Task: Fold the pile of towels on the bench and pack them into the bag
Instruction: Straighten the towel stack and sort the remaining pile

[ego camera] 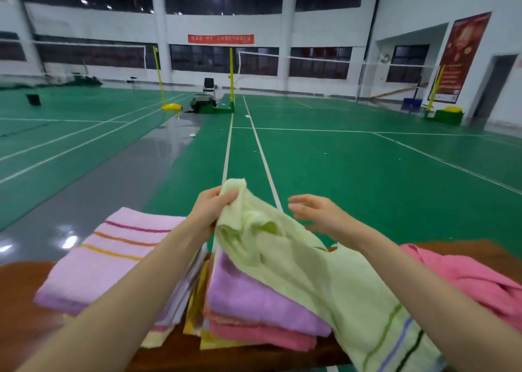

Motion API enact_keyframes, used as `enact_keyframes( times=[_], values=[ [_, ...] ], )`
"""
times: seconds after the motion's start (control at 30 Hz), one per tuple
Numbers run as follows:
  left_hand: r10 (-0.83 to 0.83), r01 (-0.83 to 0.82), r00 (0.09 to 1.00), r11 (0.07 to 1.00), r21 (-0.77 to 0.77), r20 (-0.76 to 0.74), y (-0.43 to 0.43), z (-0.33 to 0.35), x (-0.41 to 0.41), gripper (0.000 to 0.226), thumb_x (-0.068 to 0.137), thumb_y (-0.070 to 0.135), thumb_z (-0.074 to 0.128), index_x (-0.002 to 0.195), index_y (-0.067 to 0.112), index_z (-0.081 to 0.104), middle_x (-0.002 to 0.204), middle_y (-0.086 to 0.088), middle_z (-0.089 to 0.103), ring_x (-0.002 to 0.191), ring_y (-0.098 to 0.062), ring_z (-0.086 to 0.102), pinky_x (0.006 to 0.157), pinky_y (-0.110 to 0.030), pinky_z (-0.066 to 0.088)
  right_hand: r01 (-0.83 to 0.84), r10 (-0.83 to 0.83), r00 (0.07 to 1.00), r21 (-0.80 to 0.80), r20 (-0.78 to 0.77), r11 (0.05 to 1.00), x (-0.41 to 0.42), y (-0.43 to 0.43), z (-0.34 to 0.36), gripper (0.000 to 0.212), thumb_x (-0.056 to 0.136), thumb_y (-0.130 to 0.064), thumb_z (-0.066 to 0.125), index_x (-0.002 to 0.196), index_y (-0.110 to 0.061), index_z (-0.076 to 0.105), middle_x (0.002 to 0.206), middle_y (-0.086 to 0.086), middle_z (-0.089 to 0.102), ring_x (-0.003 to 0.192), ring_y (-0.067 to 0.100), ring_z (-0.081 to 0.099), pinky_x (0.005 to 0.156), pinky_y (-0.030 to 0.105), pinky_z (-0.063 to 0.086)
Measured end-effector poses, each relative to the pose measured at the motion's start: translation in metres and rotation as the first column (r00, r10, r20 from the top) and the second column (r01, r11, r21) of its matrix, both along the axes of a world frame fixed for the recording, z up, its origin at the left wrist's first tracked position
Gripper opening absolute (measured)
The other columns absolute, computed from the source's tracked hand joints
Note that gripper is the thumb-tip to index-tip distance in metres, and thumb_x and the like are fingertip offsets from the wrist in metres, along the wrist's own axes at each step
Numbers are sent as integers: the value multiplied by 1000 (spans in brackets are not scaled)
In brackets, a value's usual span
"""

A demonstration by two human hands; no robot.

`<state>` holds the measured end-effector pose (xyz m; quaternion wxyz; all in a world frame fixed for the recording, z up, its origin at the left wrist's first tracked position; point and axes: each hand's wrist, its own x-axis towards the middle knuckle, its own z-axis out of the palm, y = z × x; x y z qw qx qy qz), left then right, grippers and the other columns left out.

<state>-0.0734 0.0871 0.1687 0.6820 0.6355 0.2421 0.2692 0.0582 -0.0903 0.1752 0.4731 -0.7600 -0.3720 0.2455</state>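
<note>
left hand [210, 209]: bare | right hand [317, 213]: bare | forearms [127, 284]: bare

Green badminton court floor [353, 168] with white lines [263, 156] stretches ahead, a glossy grey strip [132, 179] on its left. A yellow net post [231, 74] stands near a black chair [209, 84]. A red banner [221, 38] hangs on the far wall, a red poster [460, 57] at right.

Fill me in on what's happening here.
A person is handling towels at a bench. The left hand grips a green towel by one end, held up over a folded stack; the right hand is open beside it, holding nothing. A striped towel lies folded at left, a crumpled pink towel at right. No bag shows.
</note>
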Motion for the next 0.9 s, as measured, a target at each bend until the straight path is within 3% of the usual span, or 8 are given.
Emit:
enact_keyframes(
  times=[0.1, 0.17, 0.27, 0.37, 0.47, 0.63, 0.7, 0.9],
  values=[
    [-20, 20, 1000, 997, -80, 5, 5, -7, -19, 13, 95, 11, 50, 90, 10, 62, 86, -7, 67, 73, -17, 63, 59, -23, 56, 20, 9, 987, -177, 162, 984, 1, -8, -38, 46, 93, -32, 55, 132, -11, 47, 127, 1, 54, 103, 8, 54, 77, 14, 46],
    [32, -32, 999, 997, -64, 2, 8, -10, -26, 17, 96, 11, 48, 86, 10, 61, 82, -6, 65, 71, -17, 61, 57, -25, 55, 27, 21, 975, -212, 222, 977, 0, -12, -53, 48, 91, -33, 57, 133, -12, 47, 129, -1, 53, 106, 6, 53, 87, 18, 43],
    [226, -205, 971, 956, 210, -81, 18, -20, -34, 25, 96, 9, 45, 79, 1, 61, 76, -7, 62, 70, -20, 55, 57, -27, 43, 79, -2, 944, -219, 330, 973, -6, -17, -61, 47, 89, -35, 59, 132, -18, 48, 133, -3, 48, 113, 8, 47, 91, 19, 34],
    [345, -73, 881, 776, 627, -324, 28, -32, -41, 20, 95, 11, 42, 97, -2, 58, 91, -11, 60, 89, -28, 54, 65, -30, 37, 93, -14, 918, -181, 396, 979, -15, -22, -70, 47, 91, -31, 57, 134, -14, 45, 142, 3, 42, 130, 14, 38, 100, 17, 26],
    [307, 128, 854, 658, 742, -420, 23, -47, -44, 40, 93, 22, 54, 130, 9, 47, 127, -12, 51, 116, -30, 48, 93, -32, 37, 107, 17, 904, -263, 428, 959, -27, -24, -88, 58, 93, -42, 51, 144, -24, 31, 157, 6, 9, 145, 17, 6, 115, 30, 8],
    [94, 351, 910, 339, 873, -403, -2, -55, -47, 89, 53, 93, 36, 112, 31, 62, 113, 12, 49, 105, -9, 40, 87, -20, 32, 150, -63, 809, -102, 584, 983, -51, -13, -104, 82, 76, -81, 17, 141, -35, 33, 155, -9, -8, 141, 9, -16, 116, 36, -4],
    [21, 453, 866, 387, 803, -499, -11, -58, -46, 87, 50, 89, 40, 115, 34, 57, 111, 15, 46, 99, -1, 41, 80, -11, 31, 56, -21, 783, -36, 622, 998, -57, -10, -106, 98, 66, -88, -1, 137, -35, 42, 150, -18, -2, 140, 0, -8, 116, 29, -3],
    [-23, 403, 876, 584, 704, -483, 3, -62, -60, 64, 61, 57, 75, 114, 35, 46, 105, 17, 46, 92, -6, 51, 76, -13, 45, -151, 201, 721, -132, 663, 980, -74, 4, -104, 80, 70, -76, 15, 137, -39, 41, 148, -26, 21, 132, -14, 5, 113, 21, -9]
  ],
)
